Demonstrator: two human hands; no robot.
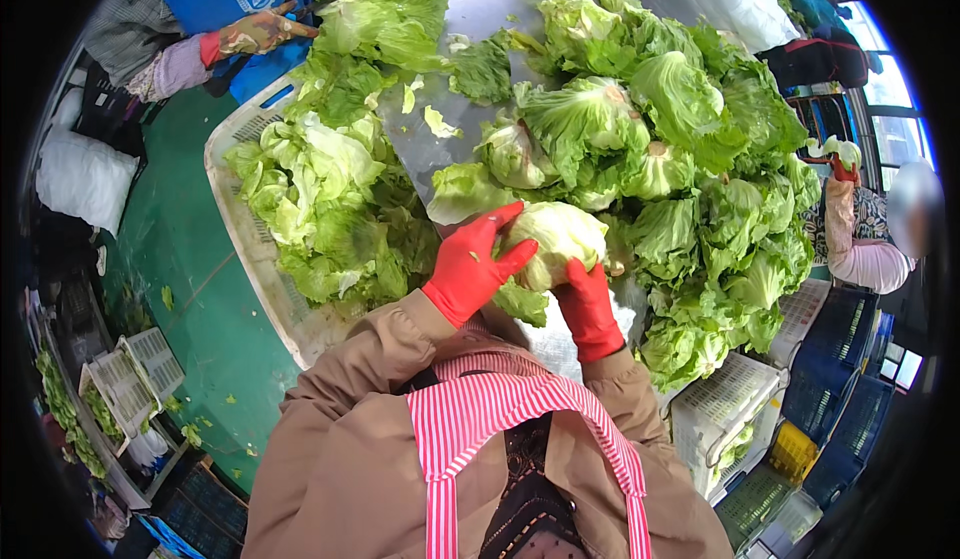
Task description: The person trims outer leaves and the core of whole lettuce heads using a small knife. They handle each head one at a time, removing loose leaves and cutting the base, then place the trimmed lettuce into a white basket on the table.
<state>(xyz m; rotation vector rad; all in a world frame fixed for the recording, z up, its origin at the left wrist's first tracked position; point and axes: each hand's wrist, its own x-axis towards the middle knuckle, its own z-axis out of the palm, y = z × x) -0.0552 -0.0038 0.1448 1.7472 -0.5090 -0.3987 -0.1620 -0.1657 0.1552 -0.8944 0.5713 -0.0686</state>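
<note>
A pale, trimmed head of iceberg lettuce (564,240) is held between my two red-gloved hands, over the near edge of a metal table (420,120). My left hand (478,262) lies on its left side, thumb and forefinger spread against the leaves. From below and the right, the fingers of my right hand (590,307) press on it. A big heap of untrimmed lettuce heads (592,112) covers the table beyond and to the right. Left of my hands, loose outer leaves (319,176) fill a white plastic crate (247,247).
A co-worker's gloved hand (259,31) is at the upper left, near more leaves. Another person (862,236) holds lettuce at the far right. White crates (724,409) and dark blue crates (821,364) stand at the lower right. Leaf scraps lie on the green floor (199,319).
</note>
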